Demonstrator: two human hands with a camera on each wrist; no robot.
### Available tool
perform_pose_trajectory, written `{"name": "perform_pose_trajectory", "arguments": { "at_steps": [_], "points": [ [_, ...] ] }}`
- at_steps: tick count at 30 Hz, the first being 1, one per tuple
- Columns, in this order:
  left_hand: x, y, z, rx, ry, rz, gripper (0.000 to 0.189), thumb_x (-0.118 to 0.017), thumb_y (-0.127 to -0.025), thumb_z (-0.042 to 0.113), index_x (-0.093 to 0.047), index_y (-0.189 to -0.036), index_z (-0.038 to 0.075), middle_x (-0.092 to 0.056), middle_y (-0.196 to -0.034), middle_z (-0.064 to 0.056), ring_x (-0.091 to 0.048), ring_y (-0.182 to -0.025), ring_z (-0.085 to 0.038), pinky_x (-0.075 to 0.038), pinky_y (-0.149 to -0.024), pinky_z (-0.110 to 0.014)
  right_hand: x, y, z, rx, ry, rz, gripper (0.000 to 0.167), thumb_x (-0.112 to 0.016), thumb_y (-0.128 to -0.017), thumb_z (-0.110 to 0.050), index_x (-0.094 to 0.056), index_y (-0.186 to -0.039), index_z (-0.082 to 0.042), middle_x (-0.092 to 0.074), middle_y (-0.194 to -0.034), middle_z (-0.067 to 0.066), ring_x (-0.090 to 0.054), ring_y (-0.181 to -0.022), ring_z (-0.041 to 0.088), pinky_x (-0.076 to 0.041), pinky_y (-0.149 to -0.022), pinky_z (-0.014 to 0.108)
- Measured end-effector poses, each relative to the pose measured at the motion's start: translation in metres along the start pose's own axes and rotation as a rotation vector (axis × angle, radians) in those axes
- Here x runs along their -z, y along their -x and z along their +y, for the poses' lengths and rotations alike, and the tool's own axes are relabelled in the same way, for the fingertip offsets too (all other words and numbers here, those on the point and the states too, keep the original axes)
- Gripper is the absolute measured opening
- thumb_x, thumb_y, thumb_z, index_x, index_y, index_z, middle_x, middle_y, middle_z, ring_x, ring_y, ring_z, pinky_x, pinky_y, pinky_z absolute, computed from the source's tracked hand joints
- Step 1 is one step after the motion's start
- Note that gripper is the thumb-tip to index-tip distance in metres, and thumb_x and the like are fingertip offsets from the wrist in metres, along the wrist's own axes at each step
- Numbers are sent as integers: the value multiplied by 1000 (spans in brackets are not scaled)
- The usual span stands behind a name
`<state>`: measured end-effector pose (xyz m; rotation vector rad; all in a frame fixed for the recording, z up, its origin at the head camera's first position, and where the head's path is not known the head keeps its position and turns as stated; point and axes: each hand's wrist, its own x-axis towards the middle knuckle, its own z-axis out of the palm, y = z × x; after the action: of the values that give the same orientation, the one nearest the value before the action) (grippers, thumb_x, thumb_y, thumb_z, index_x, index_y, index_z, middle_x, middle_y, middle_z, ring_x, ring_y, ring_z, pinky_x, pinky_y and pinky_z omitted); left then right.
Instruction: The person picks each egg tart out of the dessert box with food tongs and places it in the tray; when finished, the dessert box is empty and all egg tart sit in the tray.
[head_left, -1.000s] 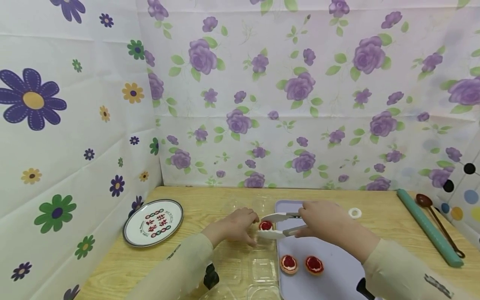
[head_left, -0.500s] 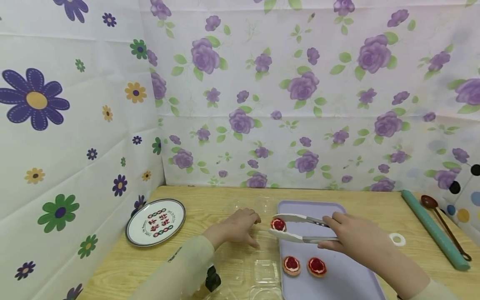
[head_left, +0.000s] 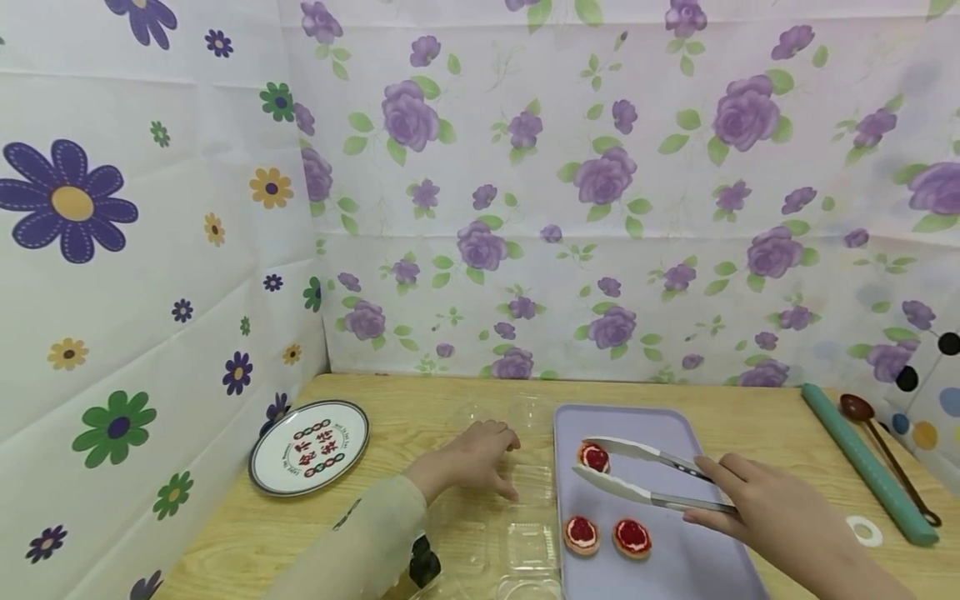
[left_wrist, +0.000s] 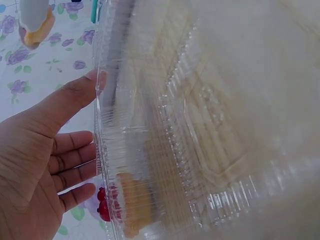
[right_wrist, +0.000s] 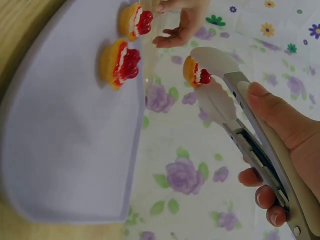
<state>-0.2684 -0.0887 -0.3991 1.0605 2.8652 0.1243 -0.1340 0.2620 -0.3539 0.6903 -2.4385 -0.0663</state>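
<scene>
My right hand (head_left: 780,517) holds a pair of tongs (right_wrist: 257,145) with metal arms and white tips. Between those tips is a small tart (right_wrist: 195,75) with red fruit and white cream. In the head view it is over the lilac tray (head_left: 675,517), behind two similar tarts, a left one (head_left: 581,535) and a right one (head_left: 632,539). My left hand (head_left: 472,458) is beside the clear plastic container (head_left: 531,485), fingers loosely bent and thumb apart. In the left wrist view its thumb tip is right at the container's edge (left_wrist: 102,125).
A white plate (head_left: 309,447) with red lettering lies at the far left. Further clear containers (head_left: 528,546) stand left of the tray. At the right are a white ring (head_left: 864,531), a teal rolling pin (head_left: 870,467) and a brown ladle (head_left: 888,450). Flowered cloth (head_left: 525,208) hangs behind the table.
My right hand has drawn the tongs and the tart to the right, from beside my left hand to over the tray. My left hand has stayed nearly in place.
</scene>
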Motion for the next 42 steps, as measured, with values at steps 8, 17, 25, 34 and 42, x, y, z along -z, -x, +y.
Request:
{"name": "perform_pose_trajectory", "arguments": {
  "at_steps": [8, 17, 25, 34, 42],
  "points": [
    [-1, 3, -2, -1, 28, 11, 70, -78, -71, 54, -57, -124, 13, -60, -114, 3, -52, -109, -14, -42, -99, -33, -9, 25, 8, -172, 19, -167, 62, -70, -69, -62, -72, -107, -14, -58, -78, -10, -43, -54, -2, -37, -45, 18],
    [-6, 7, -4, 0, 47, 34, 72, -79, -70, 54, -57, -124, 12, -60, -114, 2, -52, -110, -15, -42, -100, -34, -20, 39, 17, -313, -15, -432, 66, -61, -76, -67, -69, -116, -14, -58, -84, -5, -43, -56, 3, -39, -48, 22],
    [-2, 8, -3, -3, 55, 49, 70, -79, -72, 52, -56, -125, 12, -60, -116, 3, -52, -111, -15, -41, -100, -32, -28, 45, 25, -302, -32, -453, 65, -60, -78, -67, -69, -114, -14, -58, -82, -5, -43, -56, 2, -38, -48, 23],
    [-3, 9, -1, -8, 5, 51, 71, -76, -73, 55, -56, -127, 13, -59, -119, 2, -52, -114, -16, -41, -100, -33, -36, 48, 27, -320, -47, -531, 72, -54, -76, -73, -69, -115, -14, -53, -80, -5, -38, -56, 3, -36, -49, 22],
    [3, 15, -2, 7, 7, 52, 76, -75, -74, 56, -52, -134, 15, -56, -128, -1, -49, -122, -20, -38, -107, -39, -36, 49, 30, -324, -54, -524, 73, -56, -76, -73, -68, -115, -13, -54, -82, -4, -39, -55, 2, -35, -47, 22]
  ]
}}
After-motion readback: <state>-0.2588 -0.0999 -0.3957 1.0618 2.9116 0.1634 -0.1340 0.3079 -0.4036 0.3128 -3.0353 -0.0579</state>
